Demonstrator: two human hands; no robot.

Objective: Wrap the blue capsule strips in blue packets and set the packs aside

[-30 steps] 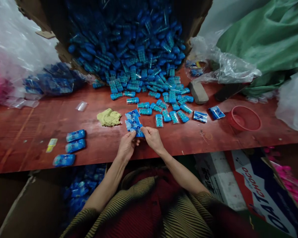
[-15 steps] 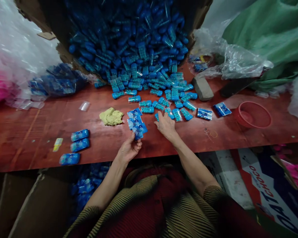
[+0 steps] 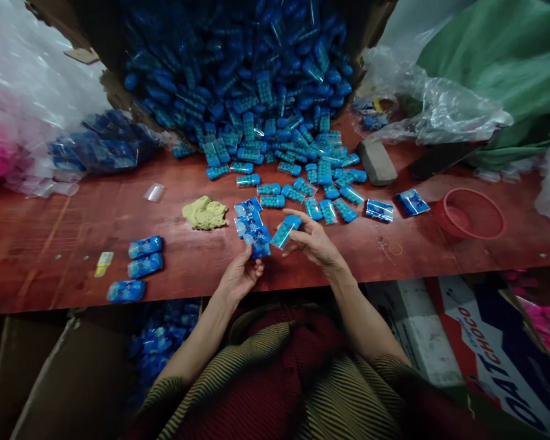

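Observation:
Between its thumb and fingers, my left hand (image 3: 241, 272) pinches the lower end of a blue printed card (image 3: 259, 242) at the table's front. Further blue printed cards (image 3: 248, 211) overlap just beyond it. My right hand (image 3: 315, 243) grips a small clear container of blue balls with a blue cap (image 3: 286, 231), tilted, just right of the cards. Many like containers (image 3: 272, 201) lie loose behind my hands. They spread out from a big heap (image 3: 238, 91) in a torn cardboard box. Left of the cards lies a crumpled yellow-green cloth (image 3: 205, 213).
Several blue wrapped packs (image 3: 145, 265) lie at the left, and two blue packs (image 3: 379, 210) at the right. Beyond those are a red plastic basket (image 3: 470, 214) and a grey block (image 3: 376, 162). A clear bag of blue cards (image 3: 105, 143) sits back left.
My right hand has drawn back from the loose containers toward me, bringing one blue container up beside the cards. My left hand stays nearly in place with its card.

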